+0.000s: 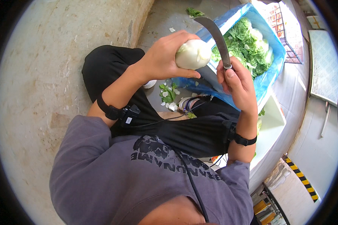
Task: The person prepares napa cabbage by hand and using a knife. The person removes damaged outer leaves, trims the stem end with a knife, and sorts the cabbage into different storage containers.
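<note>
A head of cabbage (pixel 195 54), its pale, smooth base end turned towards the knife side, sits in the grip of my left hand (pixel 164 54). My right hand (pixel 236 81) holds a curved, sickle-like knife (pixel 218 36) by its handle, the dark blade pointing up and bending left at the tip. Blade and cabbage are apart. Behind the knife stands a box lined with a blue plastic bag (pixel 277 60), holding several leafy green cabbages (pixel 249 42). My fingers cover most of the knife's handle.
Trimmed leaves and white scraps (pixel 169 94) lie on the floor between my feet, with another leaf (pixel 194 12) farther off. A white foam box (pixel 273 118) stands at my right. A wire crate (pixel 293 47) is beyond the lined box. A stained wall-like surface (pixel 59 70) runs along my left.
</note>
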A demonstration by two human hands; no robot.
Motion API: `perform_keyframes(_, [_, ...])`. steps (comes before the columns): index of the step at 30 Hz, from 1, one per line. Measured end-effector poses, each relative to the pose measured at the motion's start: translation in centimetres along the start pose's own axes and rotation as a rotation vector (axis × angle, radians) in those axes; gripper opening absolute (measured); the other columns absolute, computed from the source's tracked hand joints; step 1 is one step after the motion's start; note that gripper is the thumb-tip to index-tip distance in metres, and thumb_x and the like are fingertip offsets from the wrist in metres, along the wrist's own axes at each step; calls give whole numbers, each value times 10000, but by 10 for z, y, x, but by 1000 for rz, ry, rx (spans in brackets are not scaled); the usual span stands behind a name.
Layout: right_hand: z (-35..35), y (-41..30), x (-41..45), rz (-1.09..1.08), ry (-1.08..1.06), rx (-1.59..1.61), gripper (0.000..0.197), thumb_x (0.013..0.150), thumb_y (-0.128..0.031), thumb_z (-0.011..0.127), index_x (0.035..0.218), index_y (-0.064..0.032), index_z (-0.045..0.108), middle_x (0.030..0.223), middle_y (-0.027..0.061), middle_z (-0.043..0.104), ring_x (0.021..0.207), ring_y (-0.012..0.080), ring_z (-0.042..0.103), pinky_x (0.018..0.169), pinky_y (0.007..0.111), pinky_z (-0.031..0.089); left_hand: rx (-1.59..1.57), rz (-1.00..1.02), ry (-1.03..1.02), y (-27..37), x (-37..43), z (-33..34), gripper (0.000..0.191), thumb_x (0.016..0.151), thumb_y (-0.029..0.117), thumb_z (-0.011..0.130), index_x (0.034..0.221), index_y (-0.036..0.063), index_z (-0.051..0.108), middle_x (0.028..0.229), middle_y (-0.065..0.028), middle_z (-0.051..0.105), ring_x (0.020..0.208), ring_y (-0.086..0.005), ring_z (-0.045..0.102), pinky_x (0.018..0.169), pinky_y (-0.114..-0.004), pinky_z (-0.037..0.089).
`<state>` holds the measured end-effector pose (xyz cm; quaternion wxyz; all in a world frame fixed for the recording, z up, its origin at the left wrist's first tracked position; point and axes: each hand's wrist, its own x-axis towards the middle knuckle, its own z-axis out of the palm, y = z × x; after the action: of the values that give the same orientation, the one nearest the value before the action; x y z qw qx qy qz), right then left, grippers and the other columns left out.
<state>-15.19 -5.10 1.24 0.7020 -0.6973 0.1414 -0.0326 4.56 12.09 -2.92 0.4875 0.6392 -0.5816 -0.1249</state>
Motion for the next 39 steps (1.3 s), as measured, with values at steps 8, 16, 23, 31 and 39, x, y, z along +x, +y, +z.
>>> perform_keyframes(8, [7, -2, 0, -306, 152, -831, 250, 919, -174, 720, 1133, -73, 639, 878, 138, 655, 726, 328, 654, 639, 388, 504, -298, -330, -87, 10, -1, 0, 545, 751, 280, 892, 1154, 4, 648, 986, -114, 728, 878, -176, 690, 805, -333, 547])
perform_keyframes(16, [8, -5, 4, -353, 235, -1016, 231, 898, -202, 744, 1086, -101, 654, 870, 97, 664, 687, 295, 658, 586, 373, 497, -243, -391, -128, 13, 2, -3, 539, 761, 223, 861, 1209, 11, 649, 1057, -109, 704, 943, -196, 653, 874, -338, 518])
perform_keyframes(23, [10, -4, 5, -327, 222, -1051, 230, 911, -214, 741, 1087, -98, 649, 867, 91, 673, 665, 277, 668, 575, 363, 502, -94, -311, -82, 11, 2, 0, 574, 734, 249, 867, 1204, 2, 649, 1051, -178, 707, 892, -289, 693, 842, -362, 542])
perform_keyframes(31, [21, 7, 11, -318, 260, -1030, 243, 917, -209, 746, 1105, -95, 641, 883, 87, 686, 663, 271, 680, 575, 359, 514, 352, -242, 200, 11, -5, 8, 538, 717, 346, 851, 1130, 57, 664, 1024, -135, 697, 900, -376, 699, 775, -450, 576])
perform_keyframes(39, [31, 21, 19, -336, 357, -1178, 230, 921, -208, 736, 1076, -96, 607, 840, 90, 668, 642, 302, 653, 551, 390, 496, 454, -176, 270, 7, -5, 8, 550, 702, 309, 859, 1140, 52, 647, 1001, -106, 691, 878, -347, 705, 736, -435, 573])
